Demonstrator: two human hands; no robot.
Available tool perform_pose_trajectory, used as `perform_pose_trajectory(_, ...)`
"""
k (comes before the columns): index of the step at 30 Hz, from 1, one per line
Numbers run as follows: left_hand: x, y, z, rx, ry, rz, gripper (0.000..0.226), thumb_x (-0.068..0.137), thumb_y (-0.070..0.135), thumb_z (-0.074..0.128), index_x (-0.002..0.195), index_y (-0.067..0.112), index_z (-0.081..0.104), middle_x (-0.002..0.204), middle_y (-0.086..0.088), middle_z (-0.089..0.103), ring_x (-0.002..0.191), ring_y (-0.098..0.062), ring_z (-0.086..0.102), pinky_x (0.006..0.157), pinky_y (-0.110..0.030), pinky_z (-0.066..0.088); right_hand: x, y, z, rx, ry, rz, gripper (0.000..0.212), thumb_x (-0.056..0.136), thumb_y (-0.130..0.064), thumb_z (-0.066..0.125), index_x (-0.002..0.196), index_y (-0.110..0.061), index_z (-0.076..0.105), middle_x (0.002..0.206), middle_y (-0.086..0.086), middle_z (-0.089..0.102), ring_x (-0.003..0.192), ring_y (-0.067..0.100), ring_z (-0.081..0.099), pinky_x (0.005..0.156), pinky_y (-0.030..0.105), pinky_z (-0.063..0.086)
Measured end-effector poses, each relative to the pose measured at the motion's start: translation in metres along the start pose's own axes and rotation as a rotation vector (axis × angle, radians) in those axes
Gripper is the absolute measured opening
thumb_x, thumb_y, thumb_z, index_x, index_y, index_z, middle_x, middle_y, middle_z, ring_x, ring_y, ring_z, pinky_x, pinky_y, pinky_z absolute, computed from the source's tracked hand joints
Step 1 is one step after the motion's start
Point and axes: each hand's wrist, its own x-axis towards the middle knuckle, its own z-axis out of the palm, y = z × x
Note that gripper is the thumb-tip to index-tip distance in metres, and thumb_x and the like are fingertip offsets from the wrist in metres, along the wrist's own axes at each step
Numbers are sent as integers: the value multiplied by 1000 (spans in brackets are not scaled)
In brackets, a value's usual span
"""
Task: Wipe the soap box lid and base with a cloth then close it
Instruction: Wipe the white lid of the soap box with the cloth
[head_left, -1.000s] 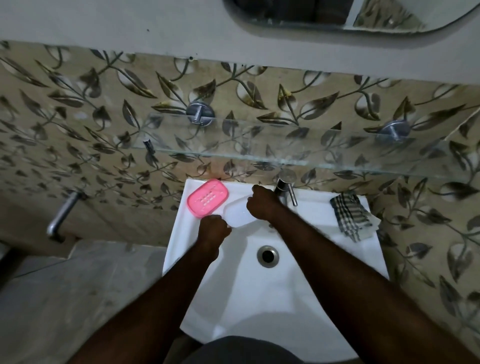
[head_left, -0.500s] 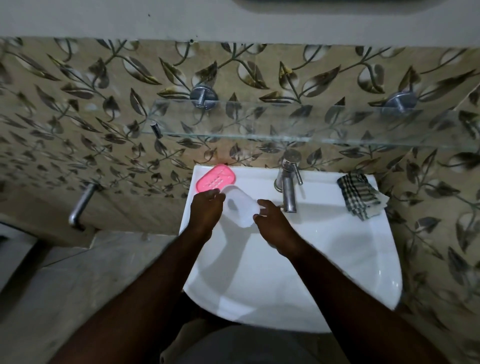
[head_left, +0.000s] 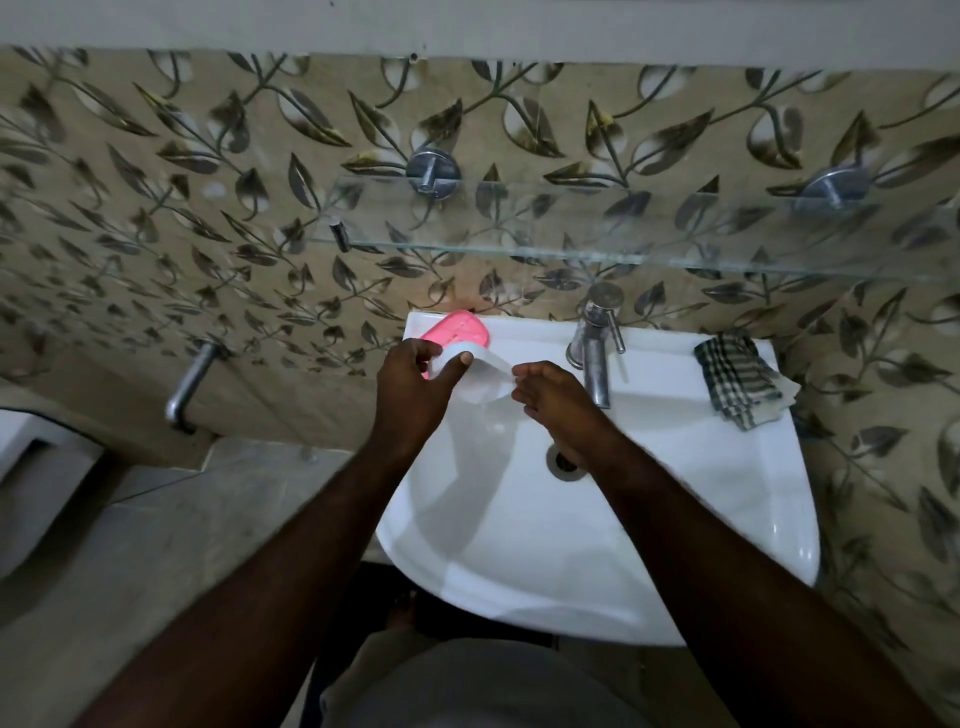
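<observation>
Where the lid is: the see-through lid (head_left: 483, 376) is up in the air between the two sets of fingers, over the back left part of the sink (head_left: 675, 493), not sitting on anything.
Left hand: the left hand (head_left: 415, 384) has it for real. The thumb (head_left: 460, 358) lies on top of the lid's left end, with the other fingers curled under it, so that's a proper pinch.
Right hand: the right hand (head_left: 553, 400) comes at the lid's other end, fingers loosely curled, fingertips (head_left: 522, 371) right up against the edge. Honestly can't tell if they're pinching it or only touching it.
Base: the pink base (head_left: 460, 328) sits on the sink's back rim, just beyond the left fingers. The lid and the left thumb cover its near edge. It's open, no lid on it.
Cloth: the checked cloth (head_left: 737, 382) lies bunched on the sink's rim, well out past the right hand on the far side of the tap, and nobody is touching it.
Tap: the chrome tap (head_left: 595, 358) stands just outside the right hand's knuckles, close but apart.
Drain: the drain (head_left: 563, 462) is down in the bowl, partly under the right wrist.
Shelf: a glass shelf (head_left: 623, 244) runs along the leaf-pattern wall beyond both sets of fingertips.
Lighting: pretty dim, so fine detail on the lid is lost.
</observation>
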Motion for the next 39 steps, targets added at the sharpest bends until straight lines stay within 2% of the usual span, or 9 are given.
perform_pose_trajectory(4,-1,2,-2,-42,0,-92,55,62,50,78,103,18,58,94,-11,59,83,-22,57,69,-29,46,2,-9,6,30,19,-42,11,96,-18,53,91,-25,61,96,-2,62,101,18,60,87,29,42)
perform_pose_trajectory(9,-3,11,-7,-69,-151,-174,40,49,48,70,87,40,58,111,-14,60,89,-24,63,63,-24,44,4,-15,9,53,26,-51,3,97,-21,56,97,-23,58,96,-5,61,101,18,60,90,30,43)
perform_pose_trajectory(12,-7,17,-11,-31,-226,-155,49,56,30,71,104,31,60,115,-9,59,75,-18,62,66,-31,52,4,-17,12,76,19,-54,9,98,-22,55,90,-24,59,93,-5,60,100,18,57,94,32,43)
perform_pose_trajectory(16,-10,18,-16,81,-328,-160,68,69,12,74,131,24,50,119,0,54,85,-16,60,68,-26,50,7,-24,14,160,14,-103,15,99,-17,52,89,-23,61,93,-2,60,101,17,53,96,32,42)
perform_pose_trajectory(23,-19,17,-11,150,-379,-131,97,57,22,76,145,22,34,123,-1,53,100,-21,59,69,-28,53,5,-33,19,124,-18,-158,15,96,-11,56,88,-19,64,95,4,61,96,21,54,94,37,45)
perform_pose_trajectory(27,-16,18,-7,239,-382,-112,114,44,36,73,147,24,27,128,-4,47,116,-24,52,81,-35,54,1,-35,15,-1,8,-179,14,89,-4,65,96,-15,61,91,1,61,82,14,60,74,25,50)
perform_pose_trajectory(32,-16,19,-2,284,-386,-19,114,49,31,76,149,20,22,138,-9,39,127,-26,40,93,-37,48,-4,-44,9,17,15,-105,22,90,-7,65,111,-9,56,104,13,64,91,23,63,84,38,54)
perform_pose_trajectory(36,-16,20,2,229,-407,116,118,44,38,73,149,22,22,141,-5,39,130,-22,38,101,-34,42,-12,-53,1,15,-9,-82,30,91,-8,65,118,-2,54,115,23,65,81,22,69,64,34,61)
perform_pose_trajectory(39,-14,23,-1,121,-465,143,117,56,32,87,151,20,19,143,-2,39,129,-17,40,105,-33,40,-20,-65,-14,30,5,-144,29,89,-3,65,116,-5,56,108,21,67,84,26,69,63,36,60)
